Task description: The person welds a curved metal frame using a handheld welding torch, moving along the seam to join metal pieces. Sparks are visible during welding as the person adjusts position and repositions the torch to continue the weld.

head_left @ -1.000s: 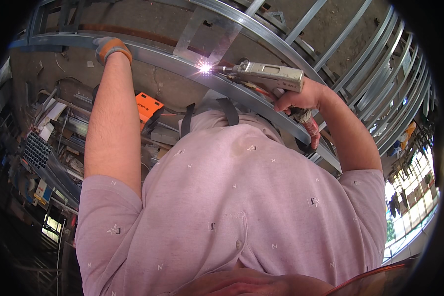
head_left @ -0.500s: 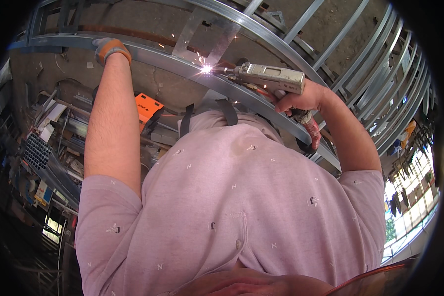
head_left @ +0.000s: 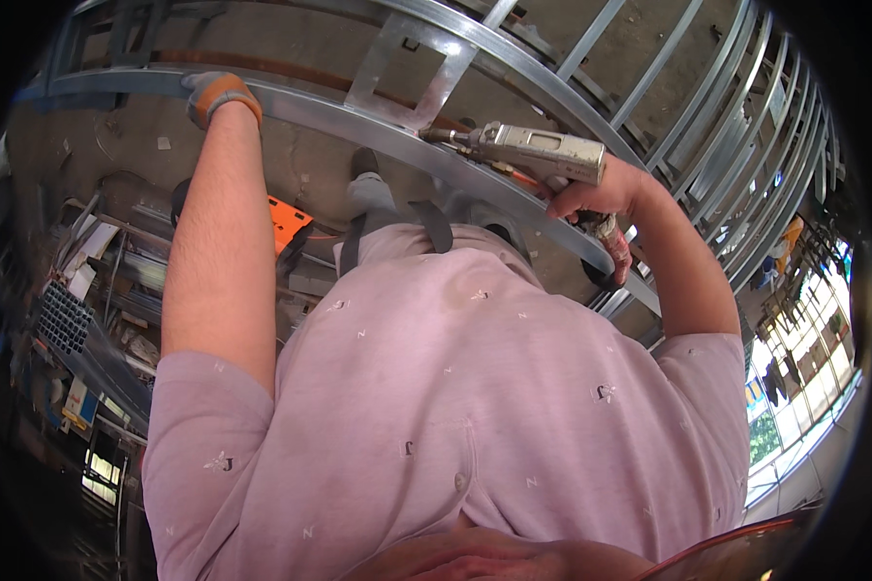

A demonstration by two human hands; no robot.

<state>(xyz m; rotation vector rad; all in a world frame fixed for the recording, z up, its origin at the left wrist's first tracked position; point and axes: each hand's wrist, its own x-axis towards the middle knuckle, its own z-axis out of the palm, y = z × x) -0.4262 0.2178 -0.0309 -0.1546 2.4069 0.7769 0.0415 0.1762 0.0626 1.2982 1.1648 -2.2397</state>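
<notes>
My left hand (head_left: 221, 99), in a grey and orange work glove, is closed over the near rail (head_left: 310, 108) of a long, curved galvanised metal frame. My bare right hand (head_left: 606, 194) grips a silver handheld welding gun (head_left: 543, 150) with a reddish wrapped cable (head_left: 614, 252) trailing below it. The gun's nozzle points left at the rail, beside the lower corner of a shiny flat metal bracket (head_left: 446, 82) that spans toward the far rail. No sparks or glare show at the tip.
Curved metal ribs (head_left: 736, 145) stack up at the right. An orange case (head_left: 287, 225) lies below the rail, left of my legs. Metal stock and a bundle of square tubes (head_left: 65, 318) sit at the left. Bright windows (head_left: 804, 368) show at the far right.
The bright welding flash and flying sparks at the nozzle have gone out. Both hands keep nearly the same places, the gun shifting very slightly right. My legs show more below the rail.
</notes>
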